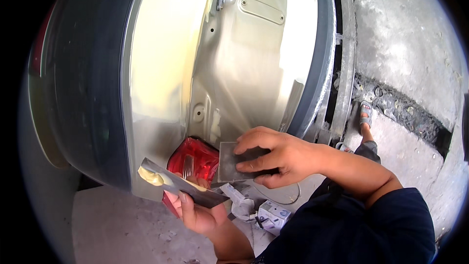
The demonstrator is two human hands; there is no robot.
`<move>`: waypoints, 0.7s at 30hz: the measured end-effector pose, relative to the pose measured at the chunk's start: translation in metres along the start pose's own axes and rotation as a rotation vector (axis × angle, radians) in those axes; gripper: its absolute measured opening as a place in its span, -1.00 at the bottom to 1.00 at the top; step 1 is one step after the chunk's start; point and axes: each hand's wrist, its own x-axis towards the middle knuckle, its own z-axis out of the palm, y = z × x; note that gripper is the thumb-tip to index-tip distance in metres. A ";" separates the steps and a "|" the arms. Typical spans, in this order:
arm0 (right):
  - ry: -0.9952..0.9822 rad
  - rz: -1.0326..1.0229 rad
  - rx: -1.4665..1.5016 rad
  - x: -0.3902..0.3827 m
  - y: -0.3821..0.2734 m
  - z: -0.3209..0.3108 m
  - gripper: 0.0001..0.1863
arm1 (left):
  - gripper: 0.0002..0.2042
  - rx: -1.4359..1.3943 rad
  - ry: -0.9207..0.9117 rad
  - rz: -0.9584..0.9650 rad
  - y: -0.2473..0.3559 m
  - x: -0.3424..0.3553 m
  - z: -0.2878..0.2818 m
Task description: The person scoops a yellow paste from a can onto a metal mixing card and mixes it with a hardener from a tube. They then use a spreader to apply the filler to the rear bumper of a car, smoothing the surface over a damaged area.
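Observation:
My left hand point(200, 215) is closed on a flat grey putty plate point(183, 186), held tilted, with a lump of cream-coloured putty point(150, 176) at its far-left end. A thin, square grey putty spreader point(229, 160) is in my right hand point(278, 159), its fingers bent over the flat face. Both hands are at the lower end of a car's body panel. Smooth pale-yellow filler point(163, 34) covers much of the panel's left part. A red tail light point(195, 159) shows behind and between the two tools, partly hidden by the plate.
A dark car window point(88, 68) curves along the left. Beneath my hands, a small printed box point(273, 215) and crumpled paper point(242, 203) lie on the floor. At right, a sandalled foot point(365, 112) stands on concrete near a broken, dark channel point(403, 112).

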 end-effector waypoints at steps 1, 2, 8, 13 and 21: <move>0.067 0.080 0.134 0.000 -0.001 -0.001 -0.61 | -0.51 0.047 0.134 0.030 -0.001 -0.006 -0.003; 0.132 0.159 0.267 0.003 -0.004 -0.003 -0.62 | -0.51 0.011 0.111 -0.010 -0.001 -0.009 -0.005; 0.323 0.298 1.100 0.023 -0.011 0.027 -0.62 | -0.51 -0.080 -0.128 -0.315 -0.010 -0.025 -0.005; 0.375 0.422 0.992 0.039 -0.016 0.046 -0.52 | -0.55 -0.101 -0.137 -0.291 -0.010 -0.036 -0.025; 0.315 0.587 0.387 0.084 0.012 0.041 -0.16 | -0.55 -0.124 -0.083 -0.170 0.009 -0.044 -0.049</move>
